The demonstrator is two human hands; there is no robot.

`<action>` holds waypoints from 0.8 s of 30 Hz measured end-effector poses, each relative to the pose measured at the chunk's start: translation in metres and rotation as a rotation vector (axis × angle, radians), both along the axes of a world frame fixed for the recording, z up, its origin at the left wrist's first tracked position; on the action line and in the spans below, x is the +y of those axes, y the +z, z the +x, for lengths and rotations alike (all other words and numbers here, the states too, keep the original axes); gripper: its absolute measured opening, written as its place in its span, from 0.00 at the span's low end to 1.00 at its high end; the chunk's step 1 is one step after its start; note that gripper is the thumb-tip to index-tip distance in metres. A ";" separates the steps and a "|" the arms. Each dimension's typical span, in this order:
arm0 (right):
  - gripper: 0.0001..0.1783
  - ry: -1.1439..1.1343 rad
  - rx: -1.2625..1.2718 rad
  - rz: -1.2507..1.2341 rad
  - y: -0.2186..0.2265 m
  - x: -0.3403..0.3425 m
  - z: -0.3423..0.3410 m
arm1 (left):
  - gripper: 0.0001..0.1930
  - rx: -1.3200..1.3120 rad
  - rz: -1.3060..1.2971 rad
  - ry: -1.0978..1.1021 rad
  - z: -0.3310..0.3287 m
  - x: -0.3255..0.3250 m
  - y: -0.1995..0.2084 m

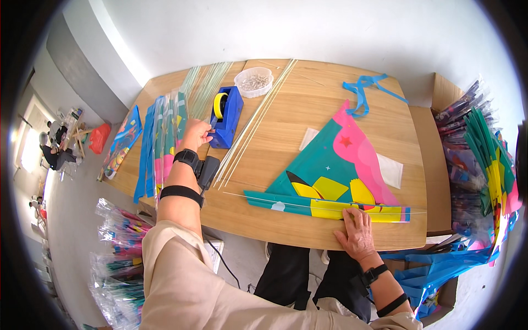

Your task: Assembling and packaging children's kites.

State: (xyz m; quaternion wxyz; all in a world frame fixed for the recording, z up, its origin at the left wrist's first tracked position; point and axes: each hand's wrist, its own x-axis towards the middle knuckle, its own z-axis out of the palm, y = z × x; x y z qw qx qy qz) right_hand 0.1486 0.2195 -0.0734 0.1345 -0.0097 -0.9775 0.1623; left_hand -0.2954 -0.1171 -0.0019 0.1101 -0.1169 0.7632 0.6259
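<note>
My left hand (197, 133) is closed in a pinch at the near end of a blue tape dispenser (234, 118) with a yellow-cored roll (220, 104). What its fingertips grip is too small to make out. A triangular kite sail (316, 157) in teal, pink and yellow lies on the table, its near edge folded into a band. Along that band runs a thin pale rod (264, 198), poking out past both ends. My right hand (357, 234) rests on the band with its fingers stretched out, pressing near the rod.
Thin rods (258, 121) lie beside a clear tub of small parts (254, 82). Blue ribbon (360, 93) lies at the far right of the wooden table (291, 231). Printed kite sails (168, 129) and more rods are at the left. Boxes (432, 159) and bagged kites (118, 258) flank the table.
</note>
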 end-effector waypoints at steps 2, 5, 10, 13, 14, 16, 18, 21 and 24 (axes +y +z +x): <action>0.35 0.002 0.004 -0.003 -0.002 0.000 0.000 | 0.03 -0.001 0.004 0.013 0.003 0.003 0.002; 0.35 0.001 0.005 0.007 -0.003 0.001 0.000 | 0.04 0.033 0.087 -0.011 0.004 -0.003 -0.001; 0.35 0.005 0.007 0.006 -0.002 0.000 0.000 | 0.06 0.104 0.279 -0.021 0.013 -0.014 -0.013; 0.35 -0.007 0.008 0.009 -0.002 0.001 0.001 | 0.07 0.108 0.457 -0.023 0.026 -0.015 -0.019; 0.35 -0.008 0.010 0.008 -0.002 0.001 0.001 | 0.07 0.092 0.485 0.009 0.034 -0.012 -0.018; 0.35 -0.006 0.013 0.002 -0.001 0.001 0.001 | 0.06 0.027 0.554 0.057 0.035 -0.013 -0.024; 0.35 0.008 0.015 -0.014 -0.001 0.000 -0.001 | 0.06 -0.065 0.628 0.100 0.028 -0.027 -0.037; 0.35 0.003 0.018 -0.023 -0.001 0.001 0.000 | 0.04 -0.088 0.685 0.140 0.029 -0.020 -0.040; 0.35 -0.001 0.034 -0.019 0.002 -0.001 0.000 | 0.04 -0.069 0.690 0.134 0.028 -0.021 -0.041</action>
